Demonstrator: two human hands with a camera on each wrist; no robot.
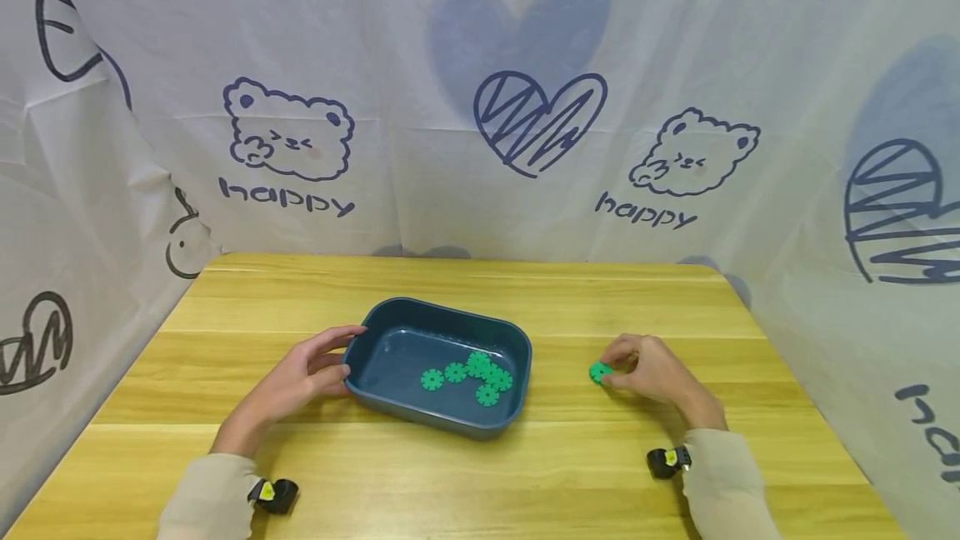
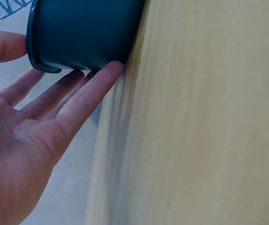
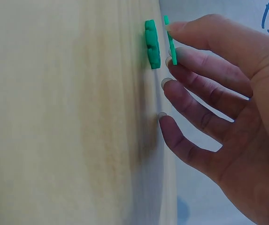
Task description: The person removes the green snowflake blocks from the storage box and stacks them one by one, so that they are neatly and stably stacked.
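My left hand (image 1: 303, 369) rests at the left end of a dark teal bin (image 1: 525, 357), with straight fingers touching its wall and rim. In the left wrist view, the outer side of the bin (image 2: 87, 33) stands against the fingertips. My right hand (image 1: 648, 369) pinches a thin green notched disc (image 3: 172, 47) between thumb and fingertips. Close by it, a second green notched disc (image 3: 152, 44) lies on the table. Several more green notched discs (image 1: 487, 395) lie inside the bin, mostly toward its right end, some overlapping.
The wooden table (image 1: 585, 473) carries the bin near its middle. White cloth (image 1: 420, 215) with blue hearts and bears hangs behind and on both sides. Small black cameras (image 1: 281, 497) are strapped at both wrists.
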